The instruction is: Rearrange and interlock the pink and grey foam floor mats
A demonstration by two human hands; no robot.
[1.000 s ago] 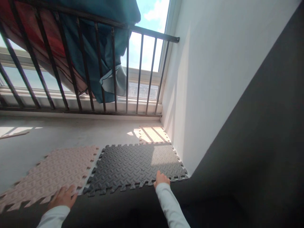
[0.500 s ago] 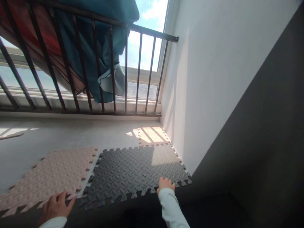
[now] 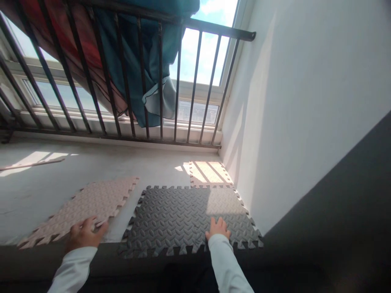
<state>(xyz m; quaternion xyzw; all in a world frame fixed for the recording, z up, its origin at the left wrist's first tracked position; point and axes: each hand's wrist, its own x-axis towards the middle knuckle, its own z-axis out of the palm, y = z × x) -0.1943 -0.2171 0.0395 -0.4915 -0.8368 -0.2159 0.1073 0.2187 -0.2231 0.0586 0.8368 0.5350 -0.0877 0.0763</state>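
A pink foam floor mat (image 3: 100, 197) with toothed edges lies on the left of the ledge. My left hand (image 3: 85, 235) is at its near edge, fingers curled over the foam and the thumb beside the corner; the foam's underside is hidden. To the right lies a black foam floor mat (image 3: 174, 215) with a raised tread pattern, a strip of bare ledge between the two. Its near toothed edge reaches the ledge's front. My right hand (image 3: 218, 229) rests on it near that edge, palm down, fingers spread.
A smaller light mat (image 3: 210, 172) touches the black mat's far side in striped sunlight. A white wall (image 3: 284, 101) bounds the right. Behind the ledge (image 3: 104, 162) stands a dark metal railing (image 3: 171, 142) with teal cloth (image 3: 137, 77) and red cloth (image 3: 88, 53) hanging at it.
The pink mat has turned and shifted back from the ledge's front, with my left hand at its edge. My right hand has moved further onto the black mat, its fingers spreading. The view has swung left.
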